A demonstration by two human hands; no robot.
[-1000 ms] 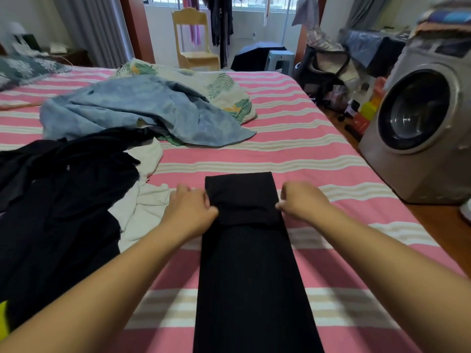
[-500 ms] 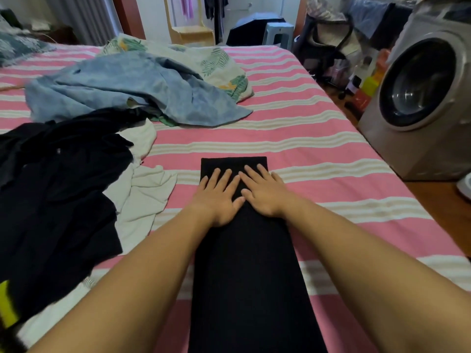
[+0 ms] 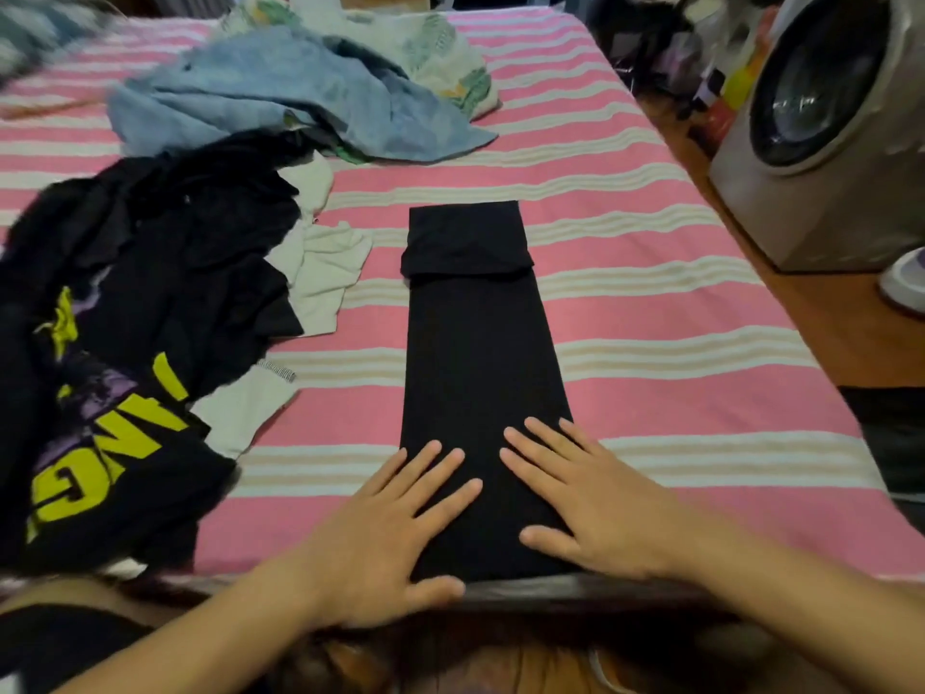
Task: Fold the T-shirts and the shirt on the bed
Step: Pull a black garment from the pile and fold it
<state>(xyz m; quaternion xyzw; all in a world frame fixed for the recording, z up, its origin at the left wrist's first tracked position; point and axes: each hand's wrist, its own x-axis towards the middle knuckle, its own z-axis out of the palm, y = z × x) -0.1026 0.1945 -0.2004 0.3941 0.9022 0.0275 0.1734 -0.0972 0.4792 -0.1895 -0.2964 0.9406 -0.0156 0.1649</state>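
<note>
Both hands slid back to near end | left hand [image 3: 385,533], right hand [image 3: 590,498] flat, pressing black T-shirt [image 3: 475,343]

Dim, soft indoor light; blurred, warped edges

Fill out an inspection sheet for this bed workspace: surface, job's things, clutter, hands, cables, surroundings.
Surface: pink striped bed sheet, lying flat around the work.
Job's things: black T-shirt folded into a long strip, its far end turned back over itself; near end at the bed edge.
Clutter: unfolded pile on the left, with a black printed T-shirt, a white garment, a blue shirt and a leaf-print fabric behind.
Hands: left hand and right hand lie flat, fingers straight, on the strip's near end.
Cables: nothing seen.
Surroundings: washing machine on the right; wooden floor beside the bed.
</note>
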